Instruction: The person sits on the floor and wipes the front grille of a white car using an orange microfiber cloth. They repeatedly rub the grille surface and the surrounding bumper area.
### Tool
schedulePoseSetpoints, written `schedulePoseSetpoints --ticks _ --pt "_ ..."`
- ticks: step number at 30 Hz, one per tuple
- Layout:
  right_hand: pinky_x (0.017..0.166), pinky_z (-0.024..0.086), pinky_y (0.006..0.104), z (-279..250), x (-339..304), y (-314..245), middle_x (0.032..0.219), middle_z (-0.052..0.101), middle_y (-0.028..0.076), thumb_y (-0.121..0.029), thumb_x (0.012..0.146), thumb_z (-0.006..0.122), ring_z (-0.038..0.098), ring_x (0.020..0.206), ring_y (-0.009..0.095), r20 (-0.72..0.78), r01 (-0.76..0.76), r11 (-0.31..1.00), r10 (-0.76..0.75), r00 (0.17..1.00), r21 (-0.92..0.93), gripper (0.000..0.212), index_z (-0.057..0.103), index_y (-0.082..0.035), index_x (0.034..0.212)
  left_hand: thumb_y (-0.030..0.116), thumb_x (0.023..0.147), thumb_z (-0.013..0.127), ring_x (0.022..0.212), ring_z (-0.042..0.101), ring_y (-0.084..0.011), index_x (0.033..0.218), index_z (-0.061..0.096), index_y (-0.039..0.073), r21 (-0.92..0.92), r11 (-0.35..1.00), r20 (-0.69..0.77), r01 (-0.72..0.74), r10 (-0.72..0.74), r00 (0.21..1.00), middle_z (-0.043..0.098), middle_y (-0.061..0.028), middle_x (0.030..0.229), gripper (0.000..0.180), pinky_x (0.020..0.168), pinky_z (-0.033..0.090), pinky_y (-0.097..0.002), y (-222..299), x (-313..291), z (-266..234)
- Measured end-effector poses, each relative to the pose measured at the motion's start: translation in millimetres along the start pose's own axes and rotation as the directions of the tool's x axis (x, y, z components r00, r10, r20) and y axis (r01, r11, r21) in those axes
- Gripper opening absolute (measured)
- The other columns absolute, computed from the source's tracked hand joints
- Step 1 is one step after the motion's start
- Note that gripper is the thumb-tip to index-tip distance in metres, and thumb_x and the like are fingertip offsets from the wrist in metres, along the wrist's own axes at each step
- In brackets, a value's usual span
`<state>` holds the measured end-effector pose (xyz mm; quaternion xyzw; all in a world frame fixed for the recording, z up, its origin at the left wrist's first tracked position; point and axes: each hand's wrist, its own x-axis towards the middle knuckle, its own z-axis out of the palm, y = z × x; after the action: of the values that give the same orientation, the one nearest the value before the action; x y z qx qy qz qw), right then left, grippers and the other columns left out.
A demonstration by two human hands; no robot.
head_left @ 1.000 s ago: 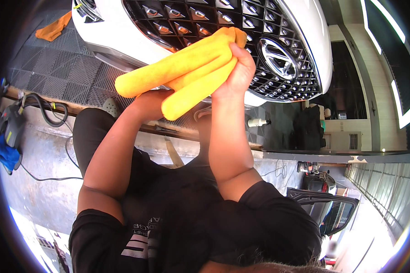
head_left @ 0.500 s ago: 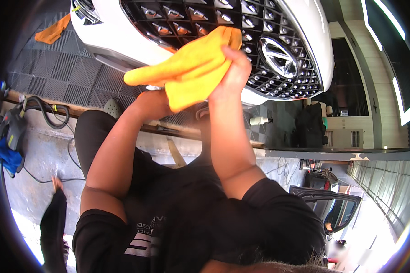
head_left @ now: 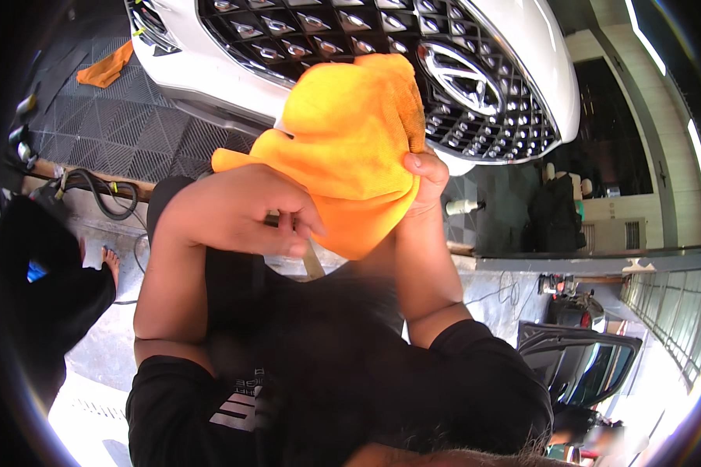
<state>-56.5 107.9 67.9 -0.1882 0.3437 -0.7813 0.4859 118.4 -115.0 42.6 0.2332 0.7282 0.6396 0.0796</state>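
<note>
An orange microfibre cloth (head_left: 343,148) hangs spread in front of the car's grille. My right hand (head_left: 428,179) grips its right edge, the thumb lying over the fabric and the fingers mostly behind it. At the cloth's lower left is my left hand (head_left: 245,210), its fingers loosely bent with a gap between them and no fabric visible inside. A narrow tip of the cloth sticks out above the left wrist. Behind it all stands a white car (head_left: 514,47) with a black grille (head_left: 288,39) and a chrome emblem (head_left: 463,78); the cloth covers part of the grille.
A second orange cloth (head_left: 105,64) lies on the tiled floor (head_left: 132,117) at far left. Another person in dark clothes (head_left: 39,272) stands at left, by a black hose (head_left: 101,194). A white bottle (head_left: 463,207) lies right of my hand. An open car door (head_left: 576,362) is at lower right.
The cloth has opened out wider and come lower. My left hand has moved from behind it to its front. The other person has come further into view at left.
</note>
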Motion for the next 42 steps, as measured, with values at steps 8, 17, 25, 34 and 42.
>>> schedulePoseSetpoints --ticks 8,17,25,34,42 --pt "0.113 0.045 0.0444 2 -47 -24 0.141 0.059 0.023 -0.009 0.075 0.073 0.058 0.132 0.035 0.23 -0.237 0.966 0.256 0.939 -0.104 0.088 0.037 0.011 0.152 0.028 0.091 0.072 0.117 0.06 -0.0219 0.145 0.055 0.004 0.43 0.881 -0.502 -0.198 0.416 0.759 0.064 -0.0101 0.132 0.061 0.102 0.047 -0.0371 42 68 17" --pt "0.071 0.043 0.0202 -71 -54 -39 0.087 0.059 -0.002 -0.011 0.1 0.063 0.054 0.075 0.006 -0.15 -0.11 0.636 -0.009 0.989 -0.763 0.06 0.043 -0.006 0.156 0.03 0.096 0.073 0.105 0.072 -0.0248 0.13 0.065 0.001 -0.367 0.929 -0.234 0.054 -0.149 0.961 0.074 -0.0095 0.114 0.045 0.095 0.055 -0.0374 -21 46 40" --pt "0.073 0.051 0.0279 -185 -147 35 0.089 0.066 0.005 -0.016 0.096 0.068 0.059 0.074 0.013 -0.488 -0.415 0.306 -0.224 0.844 -0.857 0.059 0.05 -0.009 0.151 0.028 0.1 0.068 0.116 0.067 -0.0269 0.134 0.054 0.006 -0.828 0.349 -0.517 -0.44 -0.169 0.839 0.068 -0.0113 0.125 0.043 0.104 0.053 -0.0455 -67 114 30" --pt "0.08 0.055 0.0438 -193 -206 97 0.09 0.07 0.007 -0.023 0.085 0.074 0.07 0.088 0.031 -0.302 -0.359 -0.253 -0.237 0.923 -0.899 0.045 0.068 -0.015 0.13 0.017 0.092 0.073 0.087 0.074 -0.0314 0.109 0.062 0.002 -0.741 0.566 -0.587 -0.362 -0.284 0.758 0.072 -0.0147 0.099 0.025 0.082 0.062 -0.0489 -33 198 -19" --pt "0.08 0.056 0.0443 -199 -179 97 0.096 0.071 0.007 -0.026 0.089 0.07 0.071 0.089 0.029 -0.322 -0.368 -0.226 -0.218 0.921 -0.902 0.047 0.065 -0.02 0.135 0.019 0.09 0.071 0.086 0.072 -0.0317 0.105 0.064 0.001 -0.76 0.618 -0.53 -0.2 -0.413 0.741 0.072 -0.0147 0.093 0.025 0.083 0.061 -0.0442 -33 201 -51"
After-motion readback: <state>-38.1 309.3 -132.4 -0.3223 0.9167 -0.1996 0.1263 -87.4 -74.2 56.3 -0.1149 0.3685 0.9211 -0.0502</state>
